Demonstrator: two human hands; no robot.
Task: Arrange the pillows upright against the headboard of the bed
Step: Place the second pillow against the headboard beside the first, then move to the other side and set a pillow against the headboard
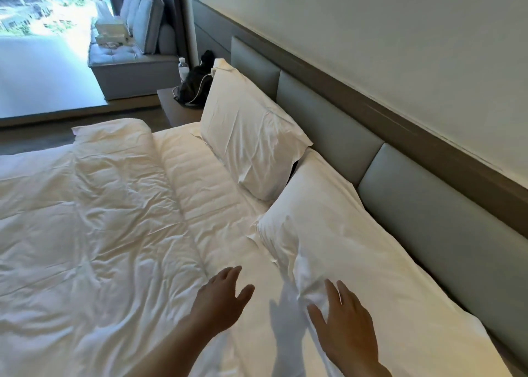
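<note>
The far pillow [251, 136] already leans upright against the padded headboard [328, 125]; the near pillow [357, 251] lies flat on the bed beside it, so both hands reach for its near end. The right hand [345, 328] rests on its corner, fingers [333, 291] spread, gripping nothing; the left hand [221, 296] hovers open over the sheet
</note>
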